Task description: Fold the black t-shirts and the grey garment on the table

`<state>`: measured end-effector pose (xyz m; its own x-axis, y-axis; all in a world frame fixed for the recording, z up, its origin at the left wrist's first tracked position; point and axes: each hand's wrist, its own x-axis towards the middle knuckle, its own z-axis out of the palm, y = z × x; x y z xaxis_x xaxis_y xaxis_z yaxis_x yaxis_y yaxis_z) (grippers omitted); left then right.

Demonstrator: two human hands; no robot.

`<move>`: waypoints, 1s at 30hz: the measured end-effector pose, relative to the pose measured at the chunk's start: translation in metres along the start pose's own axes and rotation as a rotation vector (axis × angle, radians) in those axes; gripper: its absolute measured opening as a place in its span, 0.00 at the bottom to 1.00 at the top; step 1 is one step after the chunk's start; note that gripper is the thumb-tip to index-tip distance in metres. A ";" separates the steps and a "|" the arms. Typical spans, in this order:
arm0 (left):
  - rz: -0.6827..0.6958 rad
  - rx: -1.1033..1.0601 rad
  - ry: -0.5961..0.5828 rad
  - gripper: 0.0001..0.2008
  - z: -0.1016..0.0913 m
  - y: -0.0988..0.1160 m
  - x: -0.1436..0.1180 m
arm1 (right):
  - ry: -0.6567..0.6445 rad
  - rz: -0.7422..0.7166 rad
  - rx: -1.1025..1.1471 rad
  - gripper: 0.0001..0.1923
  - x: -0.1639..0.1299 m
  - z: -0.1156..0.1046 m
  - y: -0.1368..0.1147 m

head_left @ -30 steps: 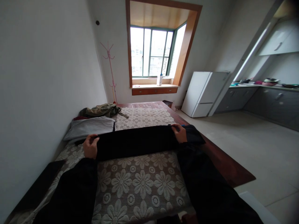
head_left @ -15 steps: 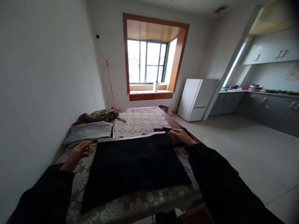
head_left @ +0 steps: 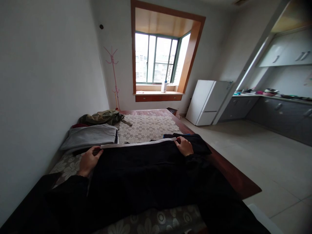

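Gripping the far edge of a black cloth (head_left: pixel 143 169) on the worktop (head_left: pixel 229 169): left hand (head_left: pixel 88 161) and right hand (head_left: pixel 184 145), both closed.

Grey folded cloth (head_left: pixel 90 137), olive jacket (head_left: pixel 103 117), white fridge (head_left: pixel 207 101), bottle (head_left: pixel 165 86) on sill
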<state>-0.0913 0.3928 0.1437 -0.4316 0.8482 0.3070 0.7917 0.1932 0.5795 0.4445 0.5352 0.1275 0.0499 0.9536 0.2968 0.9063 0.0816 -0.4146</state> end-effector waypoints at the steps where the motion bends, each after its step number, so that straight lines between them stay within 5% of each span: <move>1: 0.027 -0.011 0.013 0.17 0.002 0.000 0.000 | 0.032 -0.025 0.004 0.12 0.000 0.001 0.001; 10: 0.061 -0.130 0.135 0.24 0.004 0.010 -0.004 | 0.242 -0.091 0.257 0.12 -0.003 0.004 0.005; 16: -0.011 -0.422 0.131 0.23 -0.011 0.032 -0.015 | 0.322 -0.085 0.683 0.12 -0.012 -0.015 -0.002; 22: -0.025 -0.708 0.237 0.20 -0.074 0.063 -0.064 | 0.377 -0.115 1.049 0.14 -0.061 -0.073 0.000; 27: -0.137 -0.969 0.370 0.12 -0.142 0.090 -0.148 | 0.588 -0.115 1.305 0.12 -0.141 -0.132 -0.001; 30: -0.111 -0.952 0.373 0.07 -0.166 0.088 -0.204 | 0.684 -0.110 1.357 0.09 -0.197 -0.158 -0.003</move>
<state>-0.0055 0.1547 0.2577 -0.7169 0.6109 0.3360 0.1382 -0.3479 0.9273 0.4983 0.3013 0.2059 0.5341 0.6430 0.5488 -0.1213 0.7007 -0.7030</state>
